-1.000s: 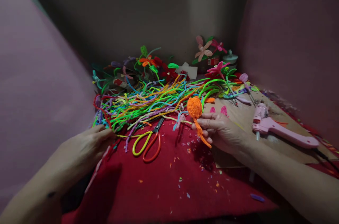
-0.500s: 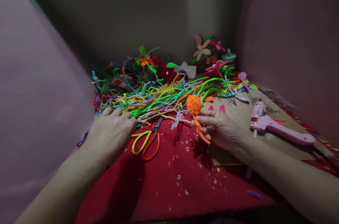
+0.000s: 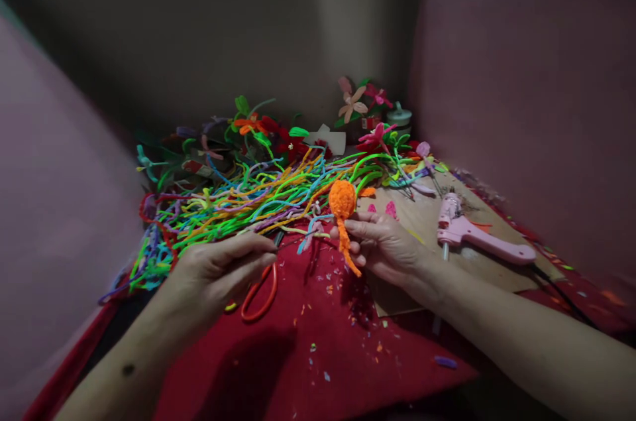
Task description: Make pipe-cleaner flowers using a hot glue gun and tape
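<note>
Between the fingertips of my right hand [image 3: 385, 245] is an orange pipe-cleaner ball [image 3: 342, 199] with a twisted tail hanging below it. My left hand [image 3: 223, 272] pinches a thin dark stick [image 3: 294, 243], its free end pointing toward the orange ball but apart from it. Under the left hand lie scissors [image 3: 272, 292]; one red handle loop shows, the yellow one is mostly hidden. Just beyond both hands spreads a heap of coloured pipe cleaners [image 3: 278, 192].
A pink glue gun [image 3: 484, 239] rests on a brown board [image 3: 412, 199] at right, its cord trailing off. Pipe-cleaner flowers [image 3: 352, 105] and a lidded container [image 3: 399, 117] stand at the back. Fuzzy scraps litter the red cloth [image 3: 298, 368].
My left hand has lifted from the pipe cleaners beside the scissors and now holds the thin dark stick. The view has swung slightly right; the right hand keeps its hold on the orange ball.
</note>
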The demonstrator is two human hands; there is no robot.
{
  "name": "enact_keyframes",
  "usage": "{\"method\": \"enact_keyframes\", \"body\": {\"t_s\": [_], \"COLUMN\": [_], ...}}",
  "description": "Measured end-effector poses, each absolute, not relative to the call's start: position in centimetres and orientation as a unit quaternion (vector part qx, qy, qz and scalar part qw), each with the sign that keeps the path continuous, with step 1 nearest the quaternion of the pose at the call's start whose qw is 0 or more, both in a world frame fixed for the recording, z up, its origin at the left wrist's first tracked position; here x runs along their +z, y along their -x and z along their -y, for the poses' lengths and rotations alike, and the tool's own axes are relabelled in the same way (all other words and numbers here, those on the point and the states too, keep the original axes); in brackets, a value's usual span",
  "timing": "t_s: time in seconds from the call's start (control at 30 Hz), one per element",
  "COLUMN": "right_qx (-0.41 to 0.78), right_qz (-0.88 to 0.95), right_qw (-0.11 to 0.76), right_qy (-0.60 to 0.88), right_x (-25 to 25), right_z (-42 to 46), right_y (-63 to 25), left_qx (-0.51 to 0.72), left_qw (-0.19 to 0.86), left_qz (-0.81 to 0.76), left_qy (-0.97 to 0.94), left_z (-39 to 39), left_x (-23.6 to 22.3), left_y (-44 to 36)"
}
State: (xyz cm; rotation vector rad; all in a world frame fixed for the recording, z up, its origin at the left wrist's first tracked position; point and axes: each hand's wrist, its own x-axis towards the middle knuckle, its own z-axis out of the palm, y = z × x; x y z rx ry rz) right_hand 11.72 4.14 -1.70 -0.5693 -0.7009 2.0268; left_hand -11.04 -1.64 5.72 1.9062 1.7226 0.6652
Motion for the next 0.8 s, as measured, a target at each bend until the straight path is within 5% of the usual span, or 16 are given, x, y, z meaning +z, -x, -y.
{"method": "enact_keyframes", "body": {"t_s": [0.23, 0.8], "right_qx": [0.793, 0.748], "right_qz": [0.304, 0.270], "right_qw": [0.475, 0.549], "right_qy": [0.230, 0.259], "right_x": [-1.9, -1.9], "right_z": [-4.3, -4.8], "right_y": [-11.7, -11.5], "left_qx": [0.349, 0.322], "left_qw": [0.522, 0.545], "left_qz": [-0.581, -0.578], "left_qy": [-0.518, -0.516], "left_z": [2.2, 3.5], "left_x": [1.9, 0.7], "left_y": [5.1, 2.5]}}
